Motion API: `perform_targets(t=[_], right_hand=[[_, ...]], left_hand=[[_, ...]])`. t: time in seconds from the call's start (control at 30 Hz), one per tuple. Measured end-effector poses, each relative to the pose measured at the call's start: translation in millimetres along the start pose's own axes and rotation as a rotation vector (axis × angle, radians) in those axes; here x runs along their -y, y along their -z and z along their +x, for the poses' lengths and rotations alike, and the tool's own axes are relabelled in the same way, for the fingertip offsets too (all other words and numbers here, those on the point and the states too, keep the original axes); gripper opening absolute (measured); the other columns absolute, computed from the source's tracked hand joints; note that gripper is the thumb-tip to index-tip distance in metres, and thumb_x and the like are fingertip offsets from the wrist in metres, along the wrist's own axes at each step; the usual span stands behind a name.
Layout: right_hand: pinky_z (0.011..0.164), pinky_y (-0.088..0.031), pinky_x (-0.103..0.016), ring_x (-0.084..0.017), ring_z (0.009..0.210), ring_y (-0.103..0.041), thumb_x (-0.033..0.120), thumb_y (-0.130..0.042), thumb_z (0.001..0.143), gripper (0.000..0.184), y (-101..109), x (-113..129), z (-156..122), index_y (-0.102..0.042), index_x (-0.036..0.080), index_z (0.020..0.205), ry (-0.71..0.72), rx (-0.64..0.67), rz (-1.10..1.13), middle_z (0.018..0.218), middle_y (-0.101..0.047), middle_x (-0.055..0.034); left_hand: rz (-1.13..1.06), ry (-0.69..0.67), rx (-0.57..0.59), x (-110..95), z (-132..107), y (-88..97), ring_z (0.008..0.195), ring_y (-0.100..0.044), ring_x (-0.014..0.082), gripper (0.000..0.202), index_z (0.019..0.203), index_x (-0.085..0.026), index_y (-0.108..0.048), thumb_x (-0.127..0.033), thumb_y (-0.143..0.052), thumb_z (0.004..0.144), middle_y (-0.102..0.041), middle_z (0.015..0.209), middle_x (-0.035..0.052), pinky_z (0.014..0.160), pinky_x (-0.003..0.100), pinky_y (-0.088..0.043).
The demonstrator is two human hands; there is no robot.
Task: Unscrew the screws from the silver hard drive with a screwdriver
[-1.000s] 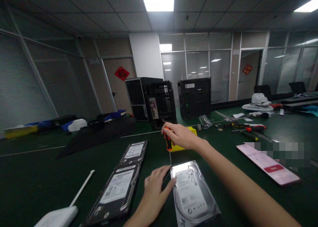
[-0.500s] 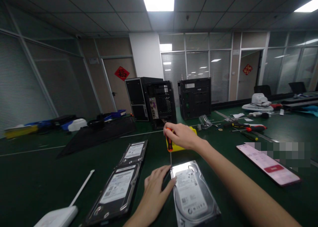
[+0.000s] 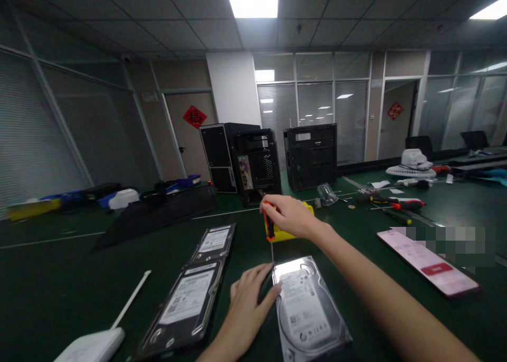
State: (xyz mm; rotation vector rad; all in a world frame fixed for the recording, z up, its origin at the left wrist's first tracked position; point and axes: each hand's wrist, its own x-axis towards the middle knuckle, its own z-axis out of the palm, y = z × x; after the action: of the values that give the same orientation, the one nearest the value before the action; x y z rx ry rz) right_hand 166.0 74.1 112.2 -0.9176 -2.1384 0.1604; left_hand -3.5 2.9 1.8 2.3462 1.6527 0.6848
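Screwdriver (image 3: 270, 227) upright in right hand (image 3: 292, 215), by hard drive (image 3: 304, 304)

screwdriver (image 3: 270, 229): handle partly hidden by right hand (image 3: 291, 214), tip too small to tell | silver drive (image 3: 303, 312): cut off at bottom edge, label (image 3: 304, 301) print unreadable | yellow object (image 3: 284, 236): partly behind right hand, kind unclear | phone (image 3: 430, 264): right side partly pixelated | white box (image 3: 93, 346): cut off at bottom edge
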Motion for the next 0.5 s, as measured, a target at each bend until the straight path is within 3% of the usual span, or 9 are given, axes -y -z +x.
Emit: perform_targets(t=[0.07,0.2,0.37,0.5], right_hand=[[0.063,-0.031,-0.023,-0.014,0.075,-0.05,0.035,-0.034,0.086,0.027,-0.8,-1.1,1.7,-0.057,0.02,0.089,0.032,0.003,0.072,0.085,-0.058,-0.0022],[0.062,-0.032,-0.022,-0.012,0.07,-0.05,0.041,-0.04,0.084,0.029,-2.3,-1.5,3.1,-0.056,0.021,0.097,0.031,0.01,0.142,0.08,-0.059,-0.001],[0.056,-0.028,-0.022,-0.012,0.065,-0.047,0.05,-0.043,0.079,0.034,-2.3,-0.9,1.1,-0.058,0.019,0.078,-0.004,-0.02,0.035,0.074,-0.057,-0.0006],[0.056,-0.027,-0.023,-0.013,0.064,-0.048,0.047,-0.033,0.085,0.037,-1.3,-1.7,-1.0,-0.055,0.02,0.075,-0.049,-0.026,-0.045,0.07,-0.056,-0.0003]], left_hand=[[-0.004,0.0,0.006,-0.7,-0.1,0.4,0.115,-0.038,0.0224,0.042,0.12,-0.029,-0.044,-0.048,-0.037,0.083,-0.048,0.122,0.0031,0.095,0.043,-0.028],[-0.015,0.011,0.023,-1.9,-0.1,1.2,0.116,-0.037,0.0222,0.042,0.121,-0.029,-0.043,-0.048,-0.037,0.084,-0.047,0.122,0.0031,0.096,0.043,-0.026],[-0.023,0.011,0.019,-1.9,-0.5,1.7,0.116,-0.036,0.0229,0.043,0.121,-0.029,-0.042,-0.049,-0.035,0.084,-0.046,0.123,0.0032,0.096,0.044,-0.026],[-0.025,0.015,0.028,-1.7,-0.8,2.1,0.116,-0.036,0.0227,0.044,0.122,-0.029,-0.042,-0.049,-0.036,0.083,-0.047,0.123,0.0034,0.096,0.043,-0.026]])
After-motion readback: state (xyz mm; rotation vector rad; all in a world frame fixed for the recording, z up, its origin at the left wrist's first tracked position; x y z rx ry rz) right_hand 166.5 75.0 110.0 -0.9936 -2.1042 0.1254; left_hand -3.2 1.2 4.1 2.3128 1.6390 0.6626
